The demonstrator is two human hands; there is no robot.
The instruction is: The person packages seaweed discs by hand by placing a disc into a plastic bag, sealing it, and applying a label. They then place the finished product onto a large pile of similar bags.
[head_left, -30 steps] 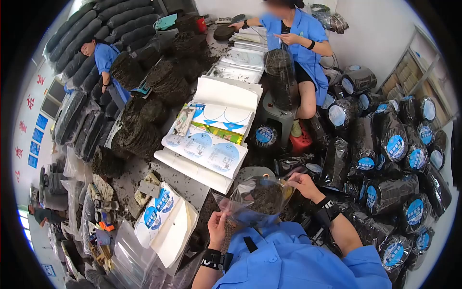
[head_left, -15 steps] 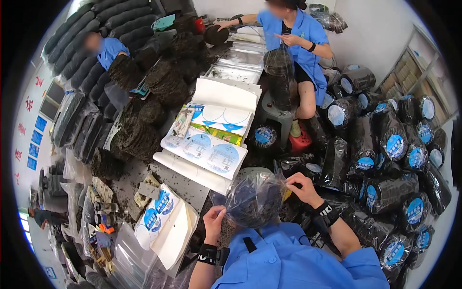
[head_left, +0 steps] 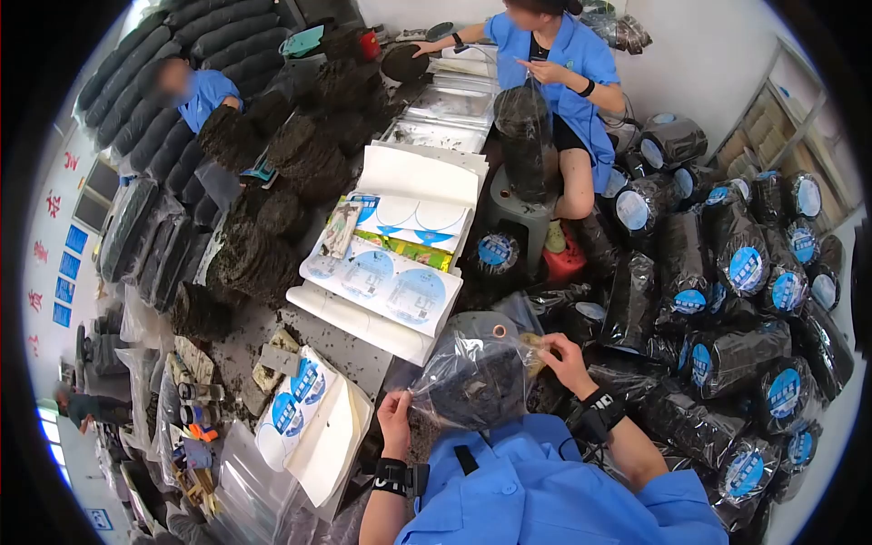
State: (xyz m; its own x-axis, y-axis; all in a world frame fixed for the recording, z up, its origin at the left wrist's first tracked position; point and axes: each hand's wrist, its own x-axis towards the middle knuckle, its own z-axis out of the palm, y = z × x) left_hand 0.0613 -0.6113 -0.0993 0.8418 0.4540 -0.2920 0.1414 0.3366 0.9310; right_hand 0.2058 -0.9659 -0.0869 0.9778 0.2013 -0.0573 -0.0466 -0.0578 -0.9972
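A clear plastic bag [head_left: 481,341] stands in front of my body, around a dark round stack [head_left: 477,391] of rough, flaky material that looks like dried seaweed. My left hand [head_left: 394,420] pinches the bag's edge at the left. On the opposite side, my right hand [head_left: 565,363] is closed on the bag's edge, fingertips pressed together. The bag's film rises loosely above the stack, wrinkled and shiny. The stack's lower part is hidden by my blue jacket.
Printed label sheets [head_left: 377,282] lie on the table at front left, near more labels [head_left: 300,400]. Dark round stacks [head_left: 254,254] cover its far left. Wrapped, labelled packages [head_left: 745,268] crowd the floor at right. A co-worker [head_left: 563,82] sits opposite, holding a bagged stack [head_left: 524,136].
The bag's film has shifted and shows more of the dark stack's top. My right hand has dropped slightly, while my left hand has moved a little left. The co-worker's outstretched arm stays near a dark disc.
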